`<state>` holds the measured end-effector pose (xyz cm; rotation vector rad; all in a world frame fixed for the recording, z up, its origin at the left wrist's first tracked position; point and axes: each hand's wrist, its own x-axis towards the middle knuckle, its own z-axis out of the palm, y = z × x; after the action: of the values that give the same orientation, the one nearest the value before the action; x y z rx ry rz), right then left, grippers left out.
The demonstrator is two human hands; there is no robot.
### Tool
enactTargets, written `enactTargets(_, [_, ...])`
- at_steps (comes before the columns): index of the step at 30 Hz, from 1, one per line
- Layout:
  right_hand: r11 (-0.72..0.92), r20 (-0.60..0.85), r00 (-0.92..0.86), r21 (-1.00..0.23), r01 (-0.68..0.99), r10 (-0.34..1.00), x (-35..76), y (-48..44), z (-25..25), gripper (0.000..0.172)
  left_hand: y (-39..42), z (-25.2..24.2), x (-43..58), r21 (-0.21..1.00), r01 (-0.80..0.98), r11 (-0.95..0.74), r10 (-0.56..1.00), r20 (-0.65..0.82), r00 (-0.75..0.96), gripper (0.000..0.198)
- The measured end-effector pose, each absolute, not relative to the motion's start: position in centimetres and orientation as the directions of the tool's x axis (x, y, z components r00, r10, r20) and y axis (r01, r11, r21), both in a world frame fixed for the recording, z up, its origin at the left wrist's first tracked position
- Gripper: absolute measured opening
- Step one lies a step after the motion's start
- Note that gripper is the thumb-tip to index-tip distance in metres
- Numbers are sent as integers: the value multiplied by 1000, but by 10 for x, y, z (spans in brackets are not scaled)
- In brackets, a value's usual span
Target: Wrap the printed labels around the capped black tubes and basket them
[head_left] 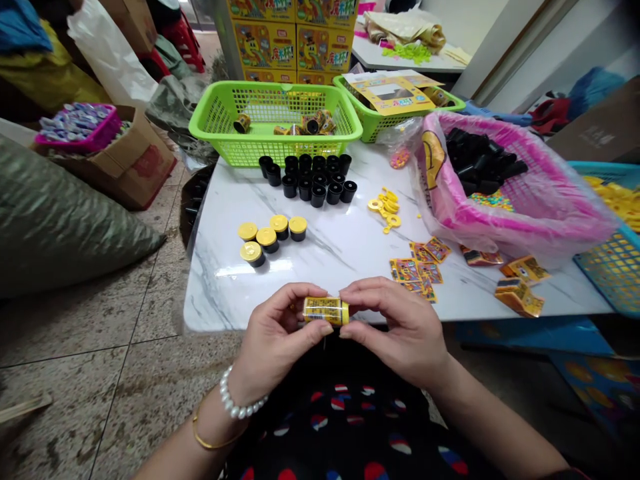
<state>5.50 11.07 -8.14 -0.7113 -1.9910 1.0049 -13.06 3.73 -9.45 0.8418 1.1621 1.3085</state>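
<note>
Two grips, left hand (pixel 274 341) and right hand (pixel 400 333), pinch sideways canister (pixel 325 311): yellow label, yellow cap.

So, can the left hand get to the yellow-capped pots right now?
Probably yes: bare tabletop lies between the left hand and the capped pots, but it shares the labelled pot with the right hand.

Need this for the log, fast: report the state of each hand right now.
Left hand: closed, holding the left end of a yellow-labelled canister.
Right hand: closed, fingertips pinching the right end of the same canister.
</note>
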Motion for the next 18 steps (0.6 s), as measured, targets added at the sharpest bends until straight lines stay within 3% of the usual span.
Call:
enactTargets(3, [342,256,-488,-935,95,834,52,112,-84,25,42,-90,-128,994,-103,-27,987,10,-160,25])
enactTargets(5, [360,276,-495,-929,81,824,49,119,-83,25,48,-86,-130,997,-35,-75,987,69,-148,26])
enactTargets(9, [593,477,-509,-801,83,717,44,135,-84,27,64,-81,-138,988,-127,89,988,-104,-114,26])
enactTargets(12, [655,536,-508,-751,76,674,39,141,-92,28,72,-85,-140,960,-216,176,970,-206,-125,25])
enactTargets(18, [469,375,-487,-879,84,789,31,136,-112,32,73,-96,-136,986,-144,88,962,-122,-245,19])
